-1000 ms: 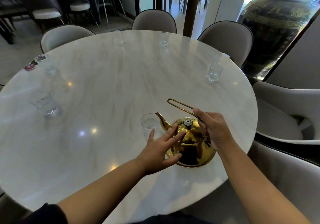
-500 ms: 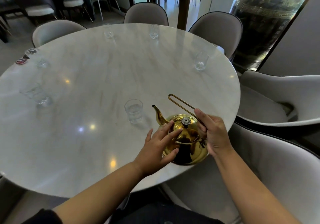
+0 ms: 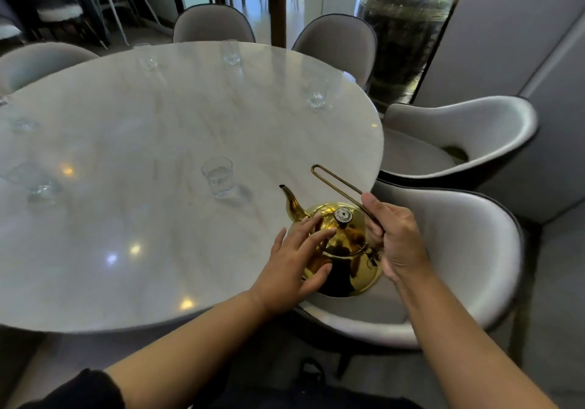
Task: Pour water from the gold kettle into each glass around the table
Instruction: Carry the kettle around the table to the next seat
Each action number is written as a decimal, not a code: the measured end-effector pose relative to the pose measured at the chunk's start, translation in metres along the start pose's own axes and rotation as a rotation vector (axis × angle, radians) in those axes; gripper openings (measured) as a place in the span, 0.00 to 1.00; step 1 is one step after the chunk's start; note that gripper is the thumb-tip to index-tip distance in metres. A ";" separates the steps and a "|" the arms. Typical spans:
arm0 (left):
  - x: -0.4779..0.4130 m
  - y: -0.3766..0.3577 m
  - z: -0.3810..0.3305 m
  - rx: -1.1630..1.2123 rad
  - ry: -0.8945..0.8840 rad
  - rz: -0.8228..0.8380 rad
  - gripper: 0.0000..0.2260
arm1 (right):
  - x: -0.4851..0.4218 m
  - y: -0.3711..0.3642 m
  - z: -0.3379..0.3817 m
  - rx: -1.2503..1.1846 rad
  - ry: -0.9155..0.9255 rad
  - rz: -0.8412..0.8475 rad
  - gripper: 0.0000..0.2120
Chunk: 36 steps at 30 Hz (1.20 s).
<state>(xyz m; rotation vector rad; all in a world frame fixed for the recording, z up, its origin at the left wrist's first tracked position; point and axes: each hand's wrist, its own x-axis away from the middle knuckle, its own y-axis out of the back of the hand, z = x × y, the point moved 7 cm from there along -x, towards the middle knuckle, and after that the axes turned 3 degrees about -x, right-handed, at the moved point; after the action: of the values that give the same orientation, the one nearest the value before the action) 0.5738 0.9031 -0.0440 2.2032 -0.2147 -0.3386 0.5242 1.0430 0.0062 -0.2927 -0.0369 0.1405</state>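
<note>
The gold kettle (image 3: 343, 250) hangs over the near right edge of the round marble table (image 3: 158, 142), its spout pointing up and left. My right hand (image 3: 394, 241) is closed around its long wire handle. My left hand (image 3: 296, 263) rests with spread fingers on the kettle's lid and left side. A clear glass (image 3: 218, 177) holding water stands on the table left of the spout. Further glasses sit at the right rim (image 3: 316, 92), the far rim (image 3: 230, 52) (image 3: 146, 57) and the left (image 3: 42, 187).
Grey padded chairs ring the table; one (image 3: 443, 250) is right under the kettle, another (image 3: 459, 136) beyond it. A big dark urn (image 3: 408, 29) stands at the far right. More chairs and tables fill the room behind.
The kettle has moved right, from over the table beside the near glass to its right edge, partly over the chair. Both hands kept their hold. My view has shifted right.
</note>
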 end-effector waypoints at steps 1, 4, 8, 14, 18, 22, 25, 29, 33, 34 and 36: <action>0.006 -0.001 -0.006 -0.001 -0.023 0.008 0.24 | 0.012 0.002 0.002 0.011 0.012 -0.028 0.24; 0.028 -0.003 -0.028 -0.015 -0.103 0.050 0.24 | 0.053 0.012 0.009 0.035 0.041 -0.123 0.24; 0.055 -0.010 -0.058 -0.008 -0.210 0.107 0.24 | 0.107 0.028 0.017 -0.014 0.071 -0.247 0.25; 0.077 -0.047 -0.112 -0.069 -0.443 0.251 0.25 | 0.182 0.079 0.028 -0.022 0.102 -0.415 0.25; 0.077 -0.081 -0.155 -0.065 -0.542 0.347 0.25 | 0.222 0.123 0.039 0.020 0.108 -0.517 0.25; 0.066 -0.123 -0.203 -0.049 -0.619 0.420 0.26 | 0.250 0.177 0.055 0.066 0.117 -0.613 0.25; 0.049 -0.156 -0.239 -0.041 -0.665 0.453 0.26 | 0.263 0.224 0.069 0.113 0.111 -0.681 0.25; 0.026 -0.207 -0.284 0.043 -0.651 0.466 0.26 | 0.269 0.289 0.087 0.169 0.083 -0.699 0.24; 0.001 -0.251 -0.321 0.055 -0.629 0.453 0.26 | 0.262 0.348 0.104 0.185 0.079 -0.679 0.25; -0.007 -0.260 -0.328 0.054 -0.619 0.450 0.26 | 0.258 0.362 0.106 0.188 0.081 -0.677 0.25; -0.022 -0.274 -0.340 0.049 -0.596 0.459 0.26 | 0.249 0.387 0.109 0.186 0.080 -0.680 0.26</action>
<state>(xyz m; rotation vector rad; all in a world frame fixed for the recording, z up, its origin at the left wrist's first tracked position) 0.6694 1.3292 -0.0604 1.9693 -1.0391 -0.7229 0.7129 1.4762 0.0028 -0.0876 -0.0417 -0.5411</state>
